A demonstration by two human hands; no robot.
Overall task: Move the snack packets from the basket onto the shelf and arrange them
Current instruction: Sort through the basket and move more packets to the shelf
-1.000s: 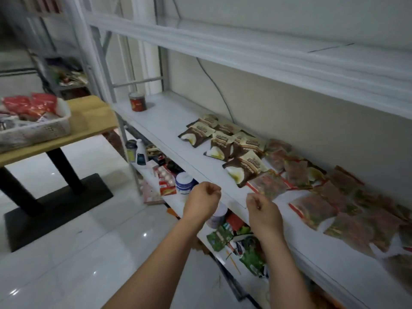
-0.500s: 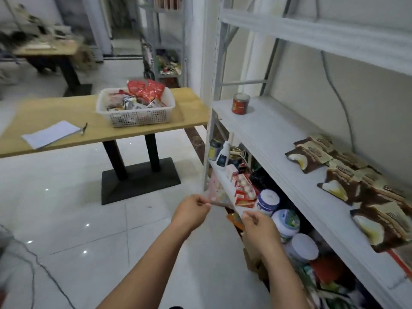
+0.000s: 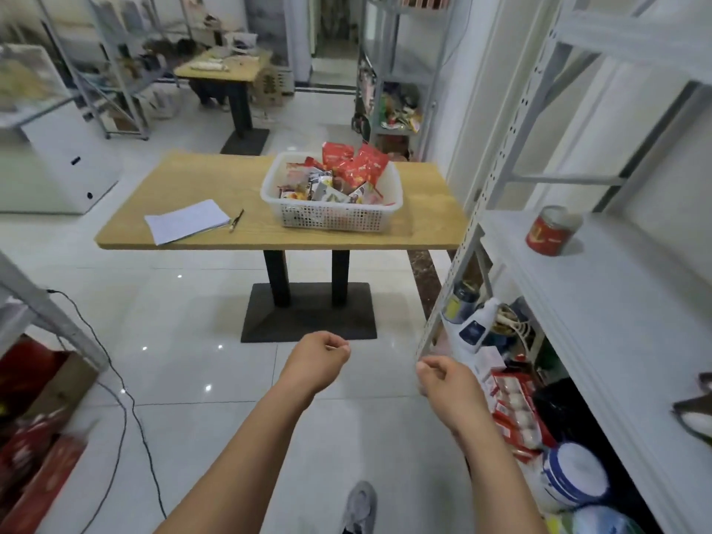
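While you are standing with the table ahead, the white shelf (image 3: 601, 302) is running down your right side. Its middle board is lying mostly bare, which is leaving plenty of room for stock. The wooden table (image 3: 215, 186) is standing well apart from your hands. It is carrying the white basket (image 3: 335, 219) near its right end, close to the shelf post, probably to keep each carry short. The snack packets (image 3: 356, 167) are lying heaped inside that basket, the red ones poking up above the back rim, so most of the goods are waiting there.

Your left hand (image 3: 318, 360) and right hand (image 3: 449, 383) are hovering low over the floor tiles, apart from each other. Each is keeping its fingers curled toward the palm, thumb lying against the forefinger. I am judging them to be carrying nothing, and the next move to be a reach into the basket. A red can (image 3: 553, 231) is standing alone at the shelf's far end.

Both palms are facing away from you, so I cannot rule out something small inside a curl. A pale smear beside your right knuckles is too blurred to read. At the right edge, only a dark packet corner (image 3: 693, 414) is showing on the board. The basket wall is hiding the lower packets.
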